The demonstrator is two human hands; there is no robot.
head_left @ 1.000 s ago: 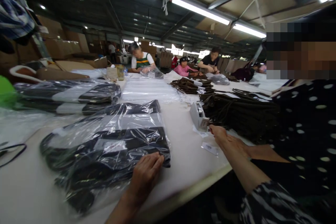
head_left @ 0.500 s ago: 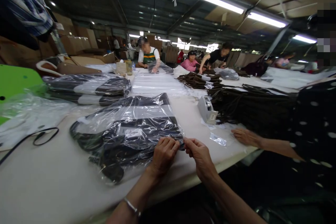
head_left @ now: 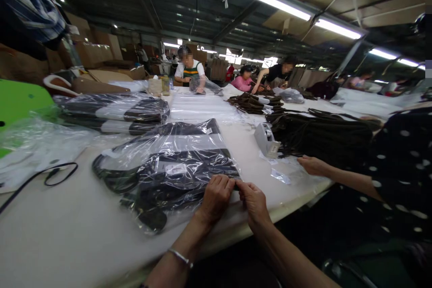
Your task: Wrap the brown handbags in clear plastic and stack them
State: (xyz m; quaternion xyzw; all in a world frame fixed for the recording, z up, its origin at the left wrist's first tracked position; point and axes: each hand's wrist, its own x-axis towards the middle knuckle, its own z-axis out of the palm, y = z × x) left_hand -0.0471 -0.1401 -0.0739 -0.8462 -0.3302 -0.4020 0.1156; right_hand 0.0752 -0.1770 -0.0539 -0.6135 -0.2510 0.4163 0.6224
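Observation:
A folded dark garment in a clear plastic bag [head_left: 182,162] lies flat on the white table [head_left: 67,234], a pale band across it. At the bag's near right corner, my left hand [head_left: 218,195] is closed on the plastic edge. Close beside it, my right hand [head_left: 253,200] pinches the same edge between thumb and fingers. The two hands nearly touch. A grey tape dispenser [head_left: 266,140] stands beyond my right hand, and a small clear packet [head_left: 281,176] lies in front of it.
Bagged garments [head_left: 114,112] are stacked at the back left, beside loose plastic [head_left: 50,139] and a black cord [head_left: 60,168]. Dark garments [head_left: 320,132] are piled at the right. A co-worker's hand [head_left: 313,165] reaches over the table's right edge. More people work farther back.
The bag and both my hands have shifted slightly to the right in view, still together at its corner. The co-worker's hand at the right has lifted and its fingers have drawn together.

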